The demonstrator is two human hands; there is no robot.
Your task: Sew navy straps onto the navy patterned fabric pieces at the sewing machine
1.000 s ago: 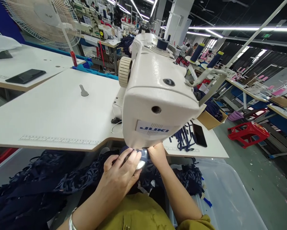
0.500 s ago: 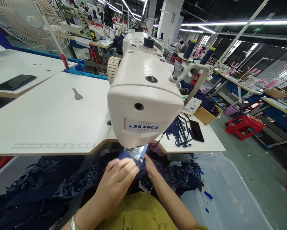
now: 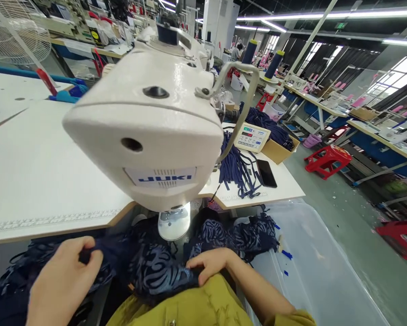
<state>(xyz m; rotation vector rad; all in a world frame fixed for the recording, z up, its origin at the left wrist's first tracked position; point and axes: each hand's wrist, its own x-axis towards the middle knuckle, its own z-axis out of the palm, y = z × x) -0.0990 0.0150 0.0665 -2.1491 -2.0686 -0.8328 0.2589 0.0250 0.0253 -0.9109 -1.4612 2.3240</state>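
Both hands had dropped back from under the machine (image 3: 145,136), which filled the frame's centre. Navy fabric (image 3: 155,267) lay bunched beneath it, lower centre. The left hand (image 3: 62,283), lower left, pinched one fold; the right hand (image 3: 212,267) gripped another, well apart. Slack cloth could probably snag under the machine.

One sewing machine (image 3: 149,127) fills the middle. Below it are two hands, the left hand (image 3: 62,285) and the right hand (image 3: 212,265), and one heap of dark blue cloth (image 3: 155,267). There are three thread cones (image 3: 167,32): one on top of the machine, two behind it to the right. Right of the machine are one control panel (image 3: 251,137), one phone (image 3: 266,173), one cardboard box (image 3: 280,153), one bundle of blue straps (image 3: 236,166) and one clear plastic bin (image 3: 308,267). Farther right are two red stools (image 3: 327,158). Left of the machine is one fan (image 3: 16,38).
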